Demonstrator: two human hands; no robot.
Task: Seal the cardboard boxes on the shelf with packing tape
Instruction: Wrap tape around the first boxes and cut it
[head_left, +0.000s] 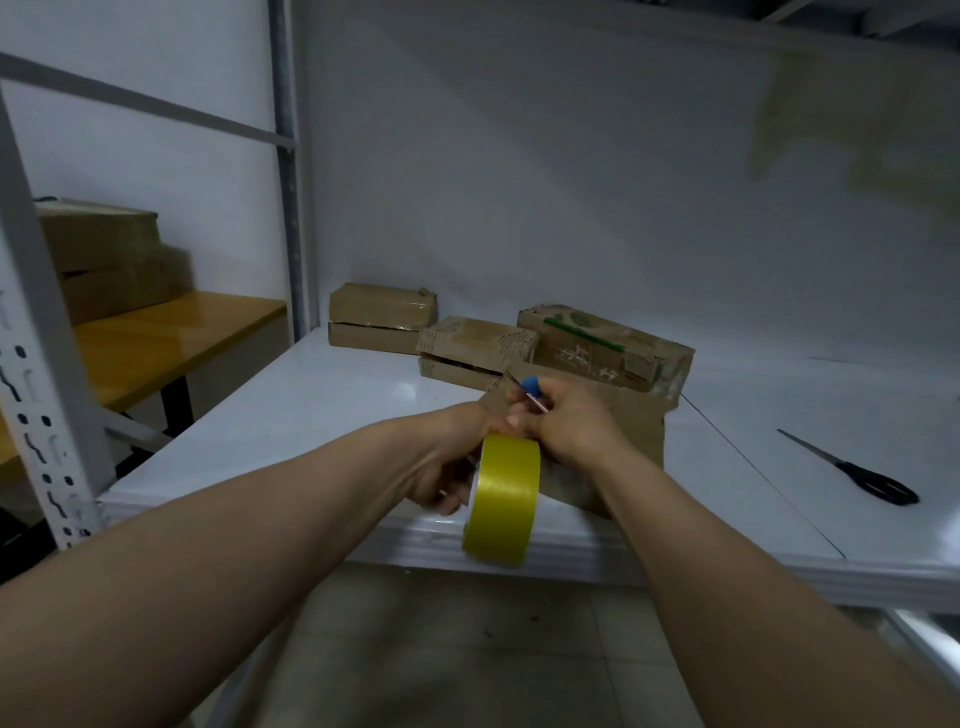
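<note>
My left hand (449, 470) grips a roll of yellow packing tape (506, 493) held on edge over the front of the white shelf (311, 415). Just above the roll, my right hand (569, 423) pinches a small thin tool with a blue tip (530, 387). A flat cardboard box (636, 431) lies on the shelf right behind both hands, partly hidden by them. Three more cardboard boxes stand farther back: a plain one (382, 317) at the left, a printed one (475, 345) in the middle and a green-marked one (602, 343) at the right.
Black-handled scissors (875, 480) lie on the shelf to the right. A perforated metal upright (36, 338) frames the shelf on the left. Beyond it, stacked boxes (104, 260) sit on a wooden table (171, 338). Tiled floor shows below the shelf edge.
</note>
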